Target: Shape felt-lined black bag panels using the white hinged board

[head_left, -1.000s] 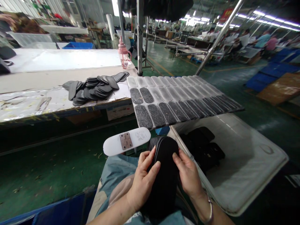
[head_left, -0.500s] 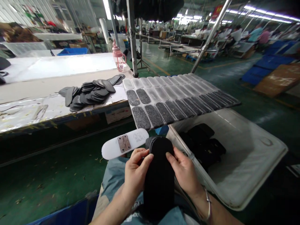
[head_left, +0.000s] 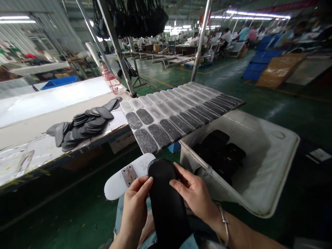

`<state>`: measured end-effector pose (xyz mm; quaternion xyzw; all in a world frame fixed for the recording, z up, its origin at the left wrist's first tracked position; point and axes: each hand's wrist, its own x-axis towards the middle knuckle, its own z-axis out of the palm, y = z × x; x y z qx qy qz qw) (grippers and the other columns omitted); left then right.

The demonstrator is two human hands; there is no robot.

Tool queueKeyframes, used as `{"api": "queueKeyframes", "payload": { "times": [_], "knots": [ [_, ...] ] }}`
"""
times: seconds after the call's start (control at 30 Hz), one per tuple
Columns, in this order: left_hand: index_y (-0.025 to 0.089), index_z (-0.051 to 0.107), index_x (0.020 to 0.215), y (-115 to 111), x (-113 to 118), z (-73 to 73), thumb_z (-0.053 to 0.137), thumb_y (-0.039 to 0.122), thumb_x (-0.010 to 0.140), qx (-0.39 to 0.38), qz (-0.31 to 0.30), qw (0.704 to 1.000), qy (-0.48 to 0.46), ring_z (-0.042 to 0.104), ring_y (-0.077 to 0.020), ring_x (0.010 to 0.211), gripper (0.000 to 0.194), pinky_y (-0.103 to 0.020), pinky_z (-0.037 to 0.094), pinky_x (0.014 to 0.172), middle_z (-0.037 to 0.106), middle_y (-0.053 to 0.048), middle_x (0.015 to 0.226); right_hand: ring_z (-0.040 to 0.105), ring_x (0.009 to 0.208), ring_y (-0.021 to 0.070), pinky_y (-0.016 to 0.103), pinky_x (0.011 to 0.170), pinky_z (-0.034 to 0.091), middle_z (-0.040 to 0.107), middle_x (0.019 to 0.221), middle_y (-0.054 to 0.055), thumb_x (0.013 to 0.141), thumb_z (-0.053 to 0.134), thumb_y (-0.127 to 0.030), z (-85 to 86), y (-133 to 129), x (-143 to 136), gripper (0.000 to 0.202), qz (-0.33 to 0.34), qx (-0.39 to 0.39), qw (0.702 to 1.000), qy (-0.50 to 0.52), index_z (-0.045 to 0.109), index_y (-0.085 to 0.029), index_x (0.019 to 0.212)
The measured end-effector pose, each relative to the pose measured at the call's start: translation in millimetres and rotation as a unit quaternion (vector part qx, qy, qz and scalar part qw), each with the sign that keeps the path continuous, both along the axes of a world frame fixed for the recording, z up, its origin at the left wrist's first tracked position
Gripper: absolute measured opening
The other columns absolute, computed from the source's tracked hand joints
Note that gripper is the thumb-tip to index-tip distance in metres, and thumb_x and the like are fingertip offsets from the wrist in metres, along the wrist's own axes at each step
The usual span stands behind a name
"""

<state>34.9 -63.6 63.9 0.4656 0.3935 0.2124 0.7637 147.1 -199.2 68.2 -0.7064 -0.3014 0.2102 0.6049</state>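
Note:
A long black insole-shaped piece (head_left: 166, 204) lies lengthwise over my lap, held from both sides. My left hand (head_left: 135, 211) grips its left edge with the thumb near the top. Fingers of my right hand (head_left: 195, 197) press on its right edge; a bangle circles that wrist. Just beyond its tip sits a white plastic last (head_left: 127, 175) with a metal hinge plate. Ahead, a tilted board (head_left: 178, 112) holds rows of insole-shaped slots, some dark grey and some pale.
A pile of black insoles (head_left: 83, 126) lies on the long worktable (head_left: 38, 138) at left, with a pink bottle (head_left: 112, 80) behind. A white bin (head_left: 261, 166) at right holds black pieces (head_left: 220, 152). Metal poles rise behind the board. Other people work far off.
The view has swung to the right and the scene slid left. My hands keep hold of the black piece, which now sits lower in the picture.

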Motion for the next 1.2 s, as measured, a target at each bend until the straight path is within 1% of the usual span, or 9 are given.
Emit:
{"api": "queueKeyframes", "payload": {
  "times": [0.17,0.3,0.4,0.63,0.77,0.83,0.97,1.1,1.2],
  "knots": [
    [0.014,0.065,0.079,-1,-2,-2.8,0.079,0.039,0.067,0.024,0.017,1.0,0.001,0.047,-0.0066,0.057,0.031,-0.016,0.038,0.053,0.057,0.003,0.063,0.063,0.104,0.0178,0.029,0.093,0.05,0.067,0.112,0.005,0.087,0.061,-0.03,5.3,-1,-2,0.028,-0.027,0.002,0.994,-0.104,0.066,-0.023,0.114],
    [0.015,0.066,0.086,-3,-3,-7.9,0.08,0.041,0.065,0.059,0.04,0.997,0.014,0.049,-0.0072,0.059,0.036,-0.017,0.04,0.054,0.06,0.002,0.068,0.062,0.091,0.0177,0.031,0.083,0.052,0.063,0.099,0.007,0.088,0.06,-0.033,9.3,-4,1,0.032,-0.024,-0.054,0.986,-0.157,0.064,-0.02,0.117],
    [0.016,0.068,0.098,-5,0,-7.9,0.082,0.043,0.062,0.055,0.065,0.996,0.03,0.055,-0.0104,0.065,0.046,-0.019,0.043,0.058,0.067,-0.001,0.078,0.06,0.088,0.0173,0.031,0.08,0.051,0.061,0.095,0.007,0.09,0.057,-0.03,7.7,-5,0,0.03,-0.022,-0.053,0.98,-0.189,0.064,-0.017,0.116],
    [0.015,0.068,0.078,-9,10,-2.1,0.083,0.036,0.061,0.012,0.073,0.997,-0.008,0.054,-0.0083,0.061,0.031,-0.018,0.042,0.059,0.065,0.001,0.068,0.06,0.083,0.0164,0.029,0.075,0.05,0.061,0.09,0.006,0.09,0.058,-0.025,0.7,-7,0,0.02,-0.036,-0.035,0.973,-0.225,0.066,-0.017,0.106],
    [0.016,0.066,0.074,-4,13,-0.8,0.083,0.033,0.062,-0.015,0.041,0.999,-0.02,0.054,-0.008,0.059,0.027,-0.018,0.042,0.058,0.063,0.001,0.066,0.062,0.081,0.016,0.026,0.071,0.052,0.063,0.089,0.005,0.087,0.062,-0.026,-1.9,-8,6,0.016,-0.042,-0.027,0.973,-0.225,0.065,-0.019,0.1],
    [0.017,0.068,0.081,-1,14,1.2,0.082,0.033,0.063,-0.011,0.031,0.999,-0.023,0.053,-0.0072,0.059,0.028,-0.018,0.04,0.056,0.062,0.002,0.067,0.062,0.08,0.0153,0.025,0.069,0.053,0.063,0.09,0.005,0.086,0.063,-0.026,-2.0,-8,8,0.017,-0.039,-0.025,0.973,-0.226,0.065,-0.019,0.101],
    [0.021,0.07,0.107,4,15,7.4,0.08,0.035,0.065,0.05,0.022,0.998,-0.021,0.054,-0.0092,0.067,0.045,-0.019,0.042,0.061,0.062,0.001,0.078,0.061,0.077,0.0137,0.023,0.067,0.053,0.063,0.09,0.004,0.086,0.063,-0.024,0.6,-8,9,0.021,-0.02,-0.023,0.974,-0.223,0.064,-0.021,0.106],
    [0.019,0.075,0.098,7,14,9.2,0.076,0.038,0.071,0.14,-0.002,0.99,0.002,0.055,-0.0135,0.078,0.034,-0.021,0.043,0.066,0.063,-0.002,0.082,0.061,0.079,0.0139,0.024,0.069,0.053,0.063,0.093,0.005,0.087,0.061,-0.023,4.5,-8,8,0.034,0.005,-0.027,0.977,-0.211,0.059,-0.021,0.121],
    [0.018,0.075,0.091,6,12,6.7,0.075,0.039,0.071,0.171,0.007,0.985,0.01,0.055,-0.0149,0.079,0.029,-0.021,0.043,0.066,0.063,-0.002,0.079,0.06,0.076,0.0137,0.025,0.068,0.052,0.062,0.089,0.005,0.088,0.059,-0.023,6.0,-8,6,0.031,0.02,-0.027,0.978,-0.206,0.061,-0.019,0.119]
  ]
}}
